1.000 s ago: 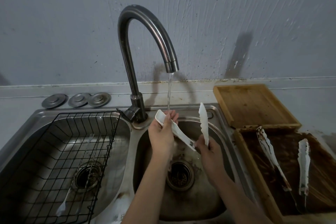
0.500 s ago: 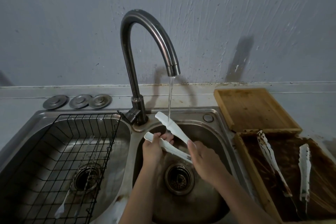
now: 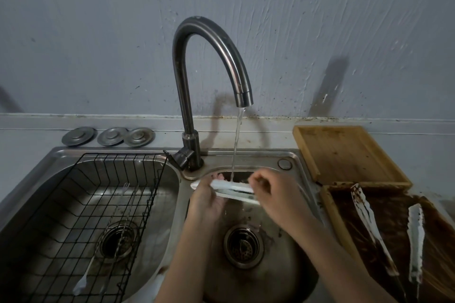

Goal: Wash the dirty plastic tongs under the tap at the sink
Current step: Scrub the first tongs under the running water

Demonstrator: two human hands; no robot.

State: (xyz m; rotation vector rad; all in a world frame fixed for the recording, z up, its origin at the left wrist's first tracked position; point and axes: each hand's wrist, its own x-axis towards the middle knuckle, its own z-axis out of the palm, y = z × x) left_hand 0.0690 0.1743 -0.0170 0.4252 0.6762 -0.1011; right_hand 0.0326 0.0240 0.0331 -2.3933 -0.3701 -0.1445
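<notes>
Tongs [image 3: 234,189] level under tap [image 3: 211,61] stream, left hand [image 3: 206,200] grip clasping one end, right hand [image 3: 275,194] the other

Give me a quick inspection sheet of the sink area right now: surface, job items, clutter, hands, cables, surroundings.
Surface: steel double sink; the right basin is wet, with brown specks round its drain.
Job's things: white tongs held level under the running tap, the stream landing on them. Two dirty tongs lie in the brown-stained wooden tray.
Clutter: black wire rack in the left basin, with thin utensils inside; three metal sink plugs behind it; an empty wooden tray at the back right.
Hands: left hand grips the tongs' left end; right hand grips the right end.
Cables: nothing seen.
Surroundings: grey plastered wall, grimy along the counter joint.
</notes>
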